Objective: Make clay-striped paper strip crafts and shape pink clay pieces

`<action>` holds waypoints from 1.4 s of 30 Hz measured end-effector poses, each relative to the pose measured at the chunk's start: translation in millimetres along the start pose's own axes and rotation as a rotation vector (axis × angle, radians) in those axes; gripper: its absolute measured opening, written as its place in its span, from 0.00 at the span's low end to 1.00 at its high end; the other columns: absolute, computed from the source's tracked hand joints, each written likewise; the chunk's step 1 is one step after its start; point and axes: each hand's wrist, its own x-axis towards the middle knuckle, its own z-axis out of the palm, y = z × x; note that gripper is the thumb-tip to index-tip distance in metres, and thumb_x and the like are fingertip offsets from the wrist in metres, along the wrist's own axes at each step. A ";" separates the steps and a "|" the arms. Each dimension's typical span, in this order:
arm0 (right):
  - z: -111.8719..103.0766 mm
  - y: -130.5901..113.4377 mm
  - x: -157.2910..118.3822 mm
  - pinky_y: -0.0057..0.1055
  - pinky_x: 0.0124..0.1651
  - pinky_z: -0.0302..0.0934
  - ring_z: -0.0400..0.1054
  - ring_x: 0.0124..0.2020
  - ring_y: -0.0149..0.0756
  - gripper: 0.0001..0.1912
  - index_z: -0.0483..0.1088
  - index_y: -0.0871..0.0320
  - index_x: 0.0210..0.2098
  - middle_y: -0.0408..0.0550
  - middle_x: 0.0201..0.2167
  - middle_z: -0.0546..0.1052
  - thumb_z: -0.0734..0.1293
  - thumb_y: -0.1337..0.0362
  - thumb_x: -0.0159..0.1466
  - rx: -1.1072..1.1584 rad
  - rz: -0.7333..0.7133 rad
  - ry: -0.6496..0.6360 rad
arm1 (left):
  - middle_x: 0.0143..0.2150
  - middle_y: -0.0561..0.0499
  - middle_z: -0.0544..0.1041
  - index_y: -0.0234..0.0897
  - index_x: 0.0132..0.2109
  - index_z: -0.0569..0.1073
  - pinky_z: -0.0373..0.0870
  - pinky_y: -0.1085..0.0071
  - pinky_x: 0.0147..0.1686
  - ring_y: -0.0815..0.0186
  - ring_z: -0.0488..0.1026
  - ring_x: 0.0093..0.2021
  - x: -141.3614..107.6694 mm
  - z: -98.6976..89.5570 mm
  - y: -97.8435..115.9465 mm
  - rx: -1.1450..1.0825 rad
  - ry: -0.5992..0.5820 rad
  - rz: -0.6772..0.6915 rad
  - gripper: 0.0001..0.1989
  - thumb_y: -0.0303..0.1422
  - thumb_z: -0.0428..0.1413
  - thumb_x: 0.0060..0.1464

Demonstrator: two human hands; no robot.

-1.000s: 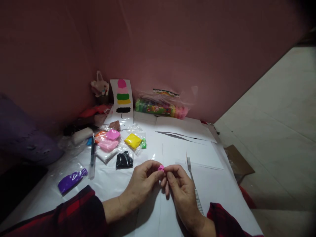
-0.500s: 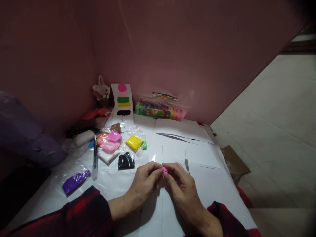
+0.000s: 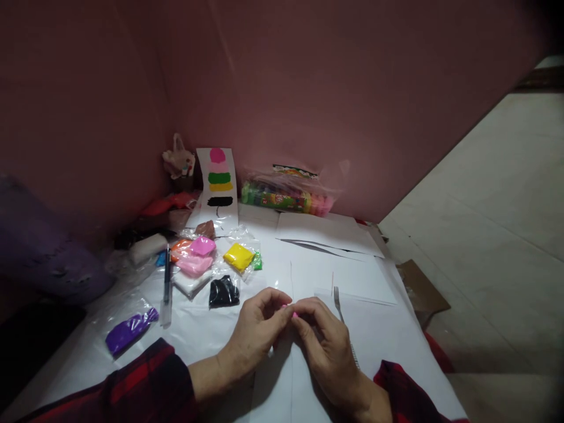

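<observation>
Between the fingertips of both hands is a small lump of bright pink modelling clay (image 3: 295, 315), mostly covered by fingers. My left hand (image 3: 258, 326) pinches it from the left with thumb and forefinger. From the right, my right hand (image 3: 328, 341) closes thumb and forefinger on the same lump. The hands meet above white paper on the table. A metal fork (image 3: 338, 301) lies just beyond my right hand, its handle partly behind it. Left of my left hand is a packet of black clay (image 3: 224, 291), and behind that a packet of yellow clay (image 3: 238, 257).
More clay packets lie to the left, among them pink (image 3: 195, 263) and purple (image 3: 131, 332), beside a pen (image 3: 167, 282). A sheet with painted colour patches (image 3: 219, 176) leans on the wall, near a bag of coloured markers (image 3: 286, 197). A purple bottle-like object (image 3: 48, 241) stands far left.
My fingers have closed further over the pink clay, so less of it shows. My right hand has shifted slightly, and more of the fork is visible. The view has moved a little.
</observation>
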 end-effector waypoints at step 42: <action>5.4 4.4 -2.0 0.32 0.35 0.67 0.73 0.31 0.35 0.07 0.69 0.56 0.43 0.45 0.32 0.76 0.65 0.63 0.66 0.261 0.210 0.016 | 0.14 0.56 0.66 0.33 0.31 0.71 0.53 0.79 0.15 0.75 0.60 0.14 -1.6 2.6 3.9 -0.118 -0.058 -0.089 0.14 0.41 0.57 0.55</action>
